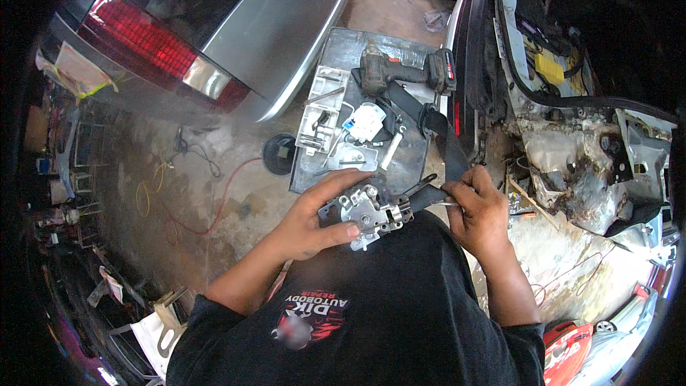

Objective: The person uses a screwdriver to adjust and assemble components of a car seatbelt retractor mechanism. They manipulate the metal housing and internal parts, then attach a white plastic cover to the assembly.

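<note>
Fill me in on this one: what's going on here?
A person in a black shirt grips a metal mechanism in the left hand, thumb across its face. The right hand, beside a dark strap, pinches what looks like a thin rod pointing toward the mechanism; whether it touches is unclear. On the dark table ahead lie a cordless power tool and a white parts tray.

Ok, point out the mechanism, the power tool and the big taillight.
mechanism (366,216): head view, on its metal plate
power tool (406,71): head view, on its body
big taillight (153,46): head view, on its red lens
</note>
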Demonstrator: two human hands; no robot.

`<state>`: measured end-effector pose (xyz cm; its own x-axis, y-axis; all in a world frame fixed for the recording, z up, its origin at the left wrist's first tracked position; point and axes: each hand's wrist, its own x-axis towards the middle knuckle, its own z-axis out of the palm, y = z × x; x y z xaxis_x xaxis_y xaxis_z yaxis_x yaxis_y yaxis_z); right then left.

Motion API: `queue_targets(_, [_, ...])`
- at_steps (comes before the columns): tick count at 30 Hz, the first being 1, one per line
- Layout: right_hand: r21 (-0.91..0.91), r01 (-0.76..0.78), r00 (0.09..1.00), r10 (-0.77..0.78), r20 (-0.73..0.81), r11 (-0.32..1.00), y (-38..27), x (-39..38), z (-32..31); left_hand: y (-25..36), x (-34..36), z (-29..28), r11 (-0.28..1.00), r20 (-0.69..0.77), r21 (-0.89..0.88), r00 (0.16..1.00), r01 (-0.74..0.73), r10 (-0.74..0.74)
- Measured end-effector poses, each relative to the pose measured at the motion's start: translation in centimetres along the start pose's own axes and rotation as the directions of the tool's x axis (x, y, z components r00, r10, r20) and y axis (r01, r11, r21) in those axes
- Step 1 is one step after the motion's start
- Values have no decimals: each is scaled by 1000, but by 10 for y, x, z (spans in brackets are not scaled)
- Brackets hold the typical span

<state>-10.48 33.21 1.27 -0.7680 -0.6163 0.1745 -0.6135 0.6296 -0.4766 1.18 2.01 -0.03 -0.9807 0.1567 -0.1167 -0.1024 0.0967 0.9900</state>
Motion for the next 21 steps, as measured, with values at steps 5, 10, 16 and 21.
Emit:
queue_targets(5, [17,14,1000,-14,18,1000,-2,2,-10,1,0,-3,998,20,52,1000,22,-23])
queue_targets(10, [62,56,996,-59,59,997,-4,4,-12,3,0,-7,997,88,59,995,39,-45])
queue_targets(16, [54,41,995,-46,93,998,-2,2,-12,-1,5,-12,997,202,77,979,10,-26])
queue_targets(21, [56,55,995,-60,81,997,0,2,-12,-10,3,-9,998,186,52,982,22,-31])
